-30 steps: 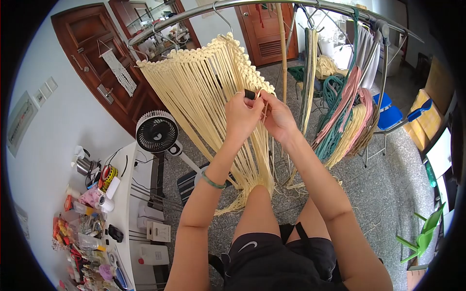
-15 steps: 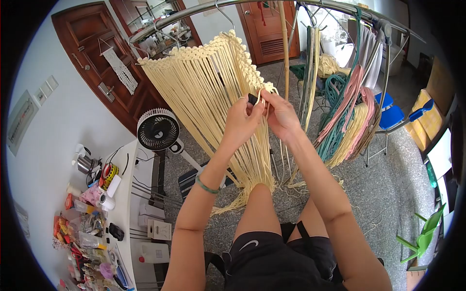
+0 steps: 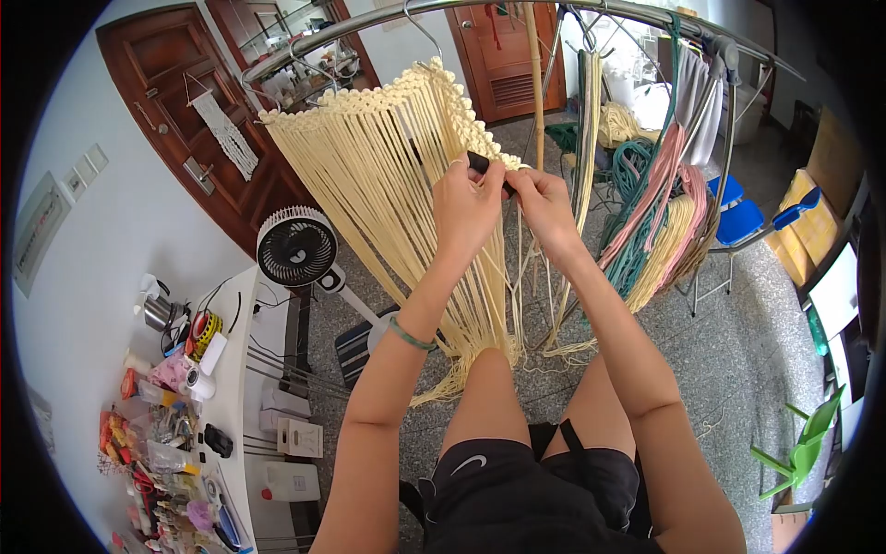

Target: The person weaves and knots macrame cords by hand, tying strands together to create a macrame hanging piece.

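A cream macramé piece (image 3: 369, 166) of knotted cord hangs in front of me, its long strands gathering toward my knees. My left hand (image 3: 468, 203) is closed around a short, black, bar-shaped piece (image 3: 478, 162) beside the knotted right edge (image 3: 472, 125). My right hand (image 3: 546, 208) pinches close by, its fingertips at the lower end of the black piece. Whether cord is also between those fingers is hidden. Loose cream strands hang below both hands.
A curved metal rack (image 3: 346, 35) carries the macramé by hooks. Teal, pink and cream cord bundles (image 3: 646, 222) hang to the right, near a blue chair (image 3: 738, 222). A fan (image 3: 297, 247) and a cluttered white table (image 3: 242, 360) stand left.
The black piece now shows more fully, slanting between my hands; before, cream cord stretched between my fingertips. My right hand has shifted slightly right and down.
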{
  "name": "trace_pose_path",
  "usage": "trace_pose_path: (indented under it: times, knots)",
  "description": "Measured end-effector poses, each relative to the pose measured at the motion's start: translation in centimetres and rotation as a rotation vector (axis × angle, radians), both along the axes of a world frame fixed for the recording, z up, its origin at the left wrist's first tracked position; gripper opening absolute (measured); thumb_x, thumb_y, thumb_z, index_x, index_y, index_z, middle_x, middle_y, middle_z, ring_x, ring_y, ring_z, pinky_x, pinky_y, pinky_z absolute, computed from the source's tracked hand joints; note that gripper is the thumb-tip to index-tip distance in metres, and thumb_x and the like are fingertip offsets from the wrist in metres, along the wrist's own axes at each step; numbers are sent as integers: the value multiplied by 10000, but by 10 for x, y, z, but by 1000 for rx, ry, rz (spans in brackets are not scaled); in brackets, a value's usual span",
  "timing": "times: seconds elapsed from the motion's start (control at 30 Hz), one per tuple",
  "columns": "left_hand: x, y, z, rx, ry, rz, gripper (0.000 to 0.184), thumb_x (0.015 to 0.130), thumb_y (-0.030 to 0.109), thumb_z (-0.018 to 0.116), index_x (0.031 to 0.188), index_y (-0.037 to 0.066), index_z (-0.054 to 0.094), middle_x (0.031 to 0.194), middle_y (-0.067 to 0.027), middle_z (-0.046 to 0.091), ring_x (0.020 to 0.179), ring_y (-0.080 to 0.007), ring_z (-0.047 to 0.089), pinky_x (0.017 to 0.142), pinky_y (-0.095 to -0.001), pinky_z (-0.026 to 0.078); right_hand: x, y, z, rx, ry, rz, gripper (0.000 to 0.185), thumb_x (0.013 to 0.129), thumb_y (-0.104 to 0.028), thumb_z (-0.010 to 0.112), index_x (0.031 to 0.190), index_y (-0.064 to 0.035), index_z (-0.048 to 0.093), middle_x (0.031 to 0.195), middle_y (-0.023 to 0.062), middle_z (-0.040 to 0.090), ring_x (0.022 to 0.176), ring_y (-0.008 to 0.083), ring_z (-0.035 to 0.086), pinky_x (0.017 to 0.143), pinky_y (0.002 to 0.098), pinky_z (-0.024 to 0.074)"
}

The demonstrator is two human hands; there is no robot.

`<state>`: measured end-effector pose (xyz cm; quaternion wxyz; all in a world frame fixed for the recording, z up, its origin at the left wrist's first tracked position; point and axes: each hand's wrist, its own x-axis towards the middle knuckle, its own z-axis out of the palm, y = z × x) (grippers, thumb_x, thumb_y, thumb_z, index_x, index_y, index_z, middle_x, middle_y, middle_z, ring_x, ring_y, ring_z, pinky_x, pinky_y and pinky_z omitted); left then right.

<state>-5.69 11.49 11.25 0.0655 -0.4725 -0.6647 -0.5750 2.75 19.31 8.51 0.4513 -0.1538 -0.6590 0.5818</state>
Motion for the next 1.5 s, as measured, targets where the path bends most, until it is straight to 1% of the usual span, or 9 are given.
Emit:
trace_pose_path:
  times: [0.07,0.27,0.57,0.73,0.87,1.07,1.2,1.27,1.5]
  knots:
    - [4,-2,4,16,69,107,285,814,285,566,759,6,543,623,-138,589,597,-299,597,544,-385,441,0,-1,1,-8,8,-10,275,847,-222,527,709,-3,622,559,-15,489,498,42,393,445,224,296]
    - [6,-1,8,-133,395,421,297,867,337,508,814,47,543,519,-123,534,519,-332,559,457,-425,371,-3,-10,6,-174,147,53,229,782,-148,583,626,16,616,506,6,500,446,49,401,415,233,295]
    - [-12,6,15,-113,500,383,332,867,381,511,804,57,546,473,-113,503,467,-309,538,422,-392,360,7,-13,11,-620,242,286,148,832,-130,548,738,-19,575,483,-53,348,362,37,251,339,199,163]
    - [-10,-2,15,-145,391,256,404,881,405,490,839,5,534,558,-133,566,519,-290,578,496,-374,427,18,0,7,-537,71,382,204,888,-171,442,794,-23,546,508,-54,371,371,26,238,328,210,166]
    - [-10,-2,8,-146,-98,-31,431,914,392,441,787,-2,561,666,-98,613,551,-162,584,522,-307,430,18,2,13,-496,34,350,238,906,-191,390,801,-30,530,488,-84,277,375,28,206,343,219,150]
    - [-10,0,8,-197,-483,-207,295,861,338,543,797,56,606,638,23,509,456,-35,369,395,-190,269,18,2,12,-425,-1,283,250,898,-194,403,763,-43,550,477,-71,301,364,32,221,337,221,159]
    - [4,1,17,-182,-537,-239,249,802,304,616,788,56,605,634,20,506,467,-39,392,401,-192,295,15,-2,12,-422,-38,274,253,892,-203,423,767,-36,565,476,-61,320,363,31,243,336,218,165]
    - [3,7,17,-123,-700,-258,220,722,204,669,640,46,540,554,7,474,435,-57,411,382,-224,276,12,-4,10,-379,-42,218,261,881,-223,465,762,-24,585,485,-43,385,369,30,275,334,216,183]
    - [0,14,20,-194,-728,-247,215,731,242,691,732,48,598,633,13,524,508,-67,453,442,-195,354,8,-2,6,-287,62,241,198,846,-176,546,781,-4,620,582,-5,533,410,25,348,357,219,249]
